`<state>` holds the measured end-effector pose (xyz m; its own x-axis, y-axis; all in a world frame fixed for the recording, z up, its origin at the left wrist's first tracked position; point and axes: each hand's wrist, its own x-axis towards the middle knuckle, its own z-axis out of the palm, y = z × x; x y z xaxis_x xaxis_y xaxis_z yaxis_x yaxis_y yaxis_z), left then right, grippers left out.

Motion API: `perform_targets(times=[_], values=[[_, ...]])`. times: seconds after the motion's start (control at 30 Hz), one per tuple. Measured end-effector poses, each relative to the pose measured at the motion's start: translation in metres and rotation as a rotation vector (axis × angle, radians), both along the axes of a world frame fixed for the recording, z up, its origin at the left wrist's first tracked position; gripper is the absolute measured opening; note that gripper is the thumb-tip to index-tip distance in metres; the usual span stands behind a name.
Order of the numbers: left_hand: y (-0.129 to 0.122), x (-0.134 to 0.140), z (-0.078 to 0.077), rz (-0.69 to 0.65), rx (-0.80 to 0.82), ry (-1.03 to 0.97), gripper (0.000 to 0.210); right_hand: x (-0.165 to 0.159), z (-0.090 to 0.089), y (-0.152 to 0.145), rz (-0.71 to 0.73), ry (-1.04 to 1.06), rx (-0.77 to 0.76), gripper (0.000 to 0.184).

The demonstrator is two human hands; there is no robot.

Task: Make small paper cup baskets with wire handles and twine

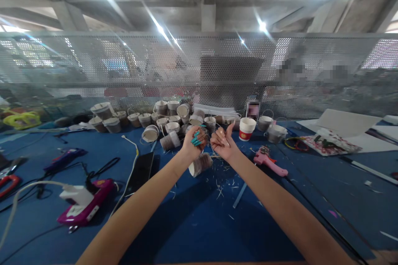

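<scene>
My left hand (195, 139) is held up over the table with its fingers curled in, long teal nails showing. Beside it, a small gap away, my right hand (223, 142) is closed too, its thumb sticking up. Nothing shows in either hand. Just below them a small grey-brown bucket (200, 164) with a pale rim lies on its side. A pink glue gun (270, 163) rests to the right of my right hand. White scraps (220, 190) are strewn on the blue table under the hands.
Several small buckets (144, 120) crowd the table's back beneath a perforated metal screen (139, 62). A red-and-white paper cup (247, 129) stands right of centre. At left are a black phone (141, 172), a purple power strip (88, 207), cables and red-handled scissors (9, 184).
</scene>
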<state>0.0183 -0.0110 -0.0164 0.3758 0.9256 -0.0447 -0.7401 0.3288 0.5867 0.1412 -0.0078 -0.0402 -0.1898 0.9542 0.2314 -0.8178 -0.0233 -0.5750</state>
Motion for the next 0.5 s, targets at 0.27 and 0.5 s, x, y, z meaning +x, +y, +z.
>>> perform_targets(times=[0.27, 0.5], values=[[0.011, -0.011, 0.001, 0.016, 0.064, 0.047, 0.037, -0.004, -0.004, 0.005, -0.043, -0.256, -0.120, 0.058], [0.024, -0.022, 0.007, 0.161, 0.117, 0.423, 0.033, 0.020, -0.007, 0.022, -0.614, -1.002, 0.198, 0.022]])
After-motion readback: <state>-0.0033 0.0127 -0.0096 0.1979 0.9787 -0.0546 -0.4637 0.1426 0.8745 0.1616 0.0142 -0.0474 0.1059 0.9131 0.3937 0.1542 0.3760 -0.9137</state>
